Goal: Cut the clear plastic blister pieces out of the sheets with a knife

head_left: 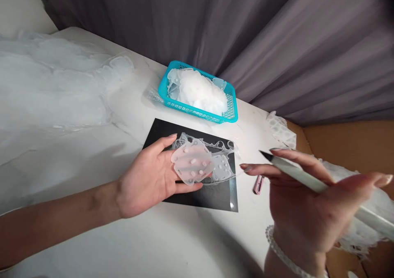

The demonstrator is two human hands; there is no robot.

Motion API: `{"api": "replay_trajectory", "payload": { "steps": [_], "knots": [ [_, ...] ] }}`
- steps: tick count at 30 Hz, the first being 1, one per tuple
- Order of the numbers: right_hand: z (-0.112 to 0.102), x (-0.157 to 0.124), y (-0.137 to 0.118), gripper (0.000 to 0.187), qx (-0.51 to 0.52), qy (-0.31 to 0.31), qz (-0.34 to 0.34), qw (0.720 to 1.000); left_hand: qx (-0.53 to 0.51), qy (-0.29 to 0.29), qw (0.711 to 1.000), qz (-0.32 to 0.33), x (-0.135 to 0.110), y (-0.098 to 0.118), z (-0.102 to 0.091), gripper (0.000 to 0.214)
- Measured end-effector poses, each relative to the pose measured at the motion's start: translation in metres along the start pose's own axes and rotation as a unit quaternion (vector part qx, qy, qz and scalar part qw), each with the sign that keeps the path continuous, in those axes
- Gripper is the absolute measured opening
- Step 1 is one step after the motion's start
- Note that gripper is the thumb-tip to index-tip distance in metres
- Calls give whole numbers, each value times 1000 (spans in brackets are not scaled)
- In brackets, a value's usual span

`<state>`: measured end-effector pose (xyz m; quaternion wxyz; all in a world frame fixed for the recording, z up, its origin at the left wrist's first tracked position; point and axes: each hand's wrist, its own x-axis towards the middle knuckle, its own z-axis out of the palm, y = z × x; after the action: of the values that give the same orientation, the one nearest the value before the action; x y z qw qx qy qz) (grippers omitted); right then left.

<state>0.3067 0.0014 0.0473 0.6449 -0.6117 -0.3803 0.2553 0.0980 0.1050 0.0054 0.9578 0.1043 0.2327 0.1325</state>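
Observation:
My left hand (150, 175) is palm up with its fingers stretched under a translucent rounded plastic piece (192, 161) that has small raised pegs. My right hand (308, 204) holds a pale pen-shaped cutter (295, 172) with its dark pointed tip toward the left. One right fingertip is close to a thin strand of a clear trimmed sheet (227, 146); whether they touch I cannot tell. That sheet, with cut-out outlines and a smaller squarish piece (221, 167), lies over a black mat (200, 200), partly hidden by my left hand.
Behind the mat, a blue basket (197, 114) holds a heap of translucent pieces. A large pile of clear sheets (52, 85) covers the left. A pink object (258, 185) lies near my right hand. Scraps (366, 224) sit in a cardboard box (344, 142) at right. A grey curtain (184, 19) hangs behind.

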Motion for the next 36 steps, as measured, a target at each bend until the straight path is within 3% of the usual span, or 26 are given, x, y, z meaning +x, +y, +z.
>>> {"api": "replay_trajectory", "payload": {
  "steps": [3, 7, 11, 14, 18, 21, 22, 26, 27, 33, 36],
  "knots": [
    [-2, 11, 6, 53, 22, 32, 5, 999, -13, -15, 1000, -1, 0, 0, -1, 64],
    [8, 11, 19, 36, 11, -38, 73, 997, -19, -38, 999, -1, 0, 0, -4, 65],
    [23, 4, 30, 38, -4, -133, 142, 981, -15, -49, 999, -12, -1, -1, -3, 66],
    [30, 0, 34, 45, 10, -164, 160, 973, -14, -56, 998, -21, -2, -1, -1, 65],
    [30, -1, 37, 46, 13, -129, 138, 982, -16, -20, 999, -22, -1, -2, 0, 65],
    [30, -5, 35, 45, -47, -51, 50, 996, -27, 40, 999, 5, 1, -4, 0, 61],
    [30, -8, 33, 45, -69, -52, 28, 996, -33, 56, 998, 10, 2, -5, -1, 60],
    [33, -21, 22, 39, -118, -211, 37, 970, -43, 86, 995, -4, 1, -4, 1, 59],
    [33, -22, 20, 35, -109, -223, 44, 968, -43, 88, 995, -5, 1, -4, 2, 59],
    [15, -2, 12, 35, 42, -64, 22, 997, -37, 86, 996, 0, -2, -5, 5, 61],
    [5, 11, 10, 36, 55, -33, 5, 998, 70, 101, 991, 50, -1, -4, 2, 49]
  ]
}}
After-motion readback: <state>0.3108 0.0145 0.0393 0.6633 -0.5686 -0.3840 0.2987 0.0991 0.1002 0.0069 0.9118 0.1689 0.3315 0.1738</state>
